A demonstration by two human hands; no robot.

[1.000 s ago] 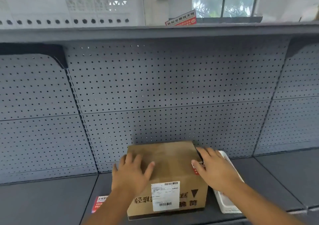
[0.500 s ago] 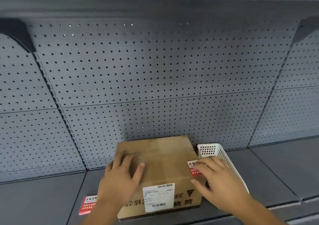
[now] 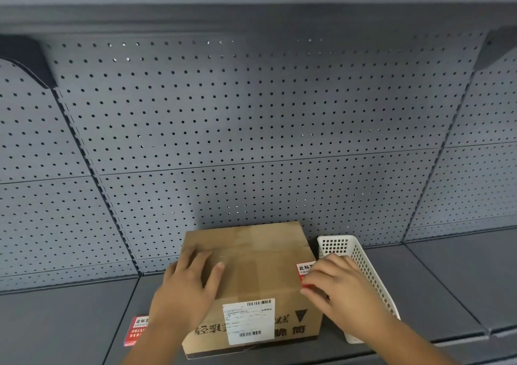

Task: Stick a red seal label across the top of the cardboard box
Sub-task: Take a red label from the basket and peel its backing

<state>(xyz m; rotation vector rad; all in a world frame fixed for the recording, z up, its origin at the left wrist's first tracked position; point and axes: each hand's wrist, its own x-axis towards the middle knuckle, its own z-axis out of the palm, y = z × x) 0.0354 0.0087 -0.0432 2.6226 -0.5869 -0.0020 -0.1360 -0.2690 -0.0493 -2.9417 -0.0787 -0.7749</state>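
A brown cardboard box [image 3: 260,269] stands on the grey shelf, with a white shipping label on its front face. My left hand [image 3: 187,289] lies flat on the left part of the box top, fingers spread. A red seal label [image 3: 303,268] with a white printed band sits at the right edge of the box top. My right hand [image 3: 341,289] covers most of this label. Its fingertips pinch the label's red lower end at the box's front right corner.
A small stack of red labels [image 3: 137,331] lies on the shelf [image 3: 70,322] left of the box. A white perforated basket [image 3: 361,255] stands close against the box's right side. A grey pegboard wall [image 3: 251,126] rises right behind, under an upper shelf.
My right hand has slid toward me along the box's right edge, uncovering the label's printed end and the basket. The view has tilted down. My left hand stays on the box top.
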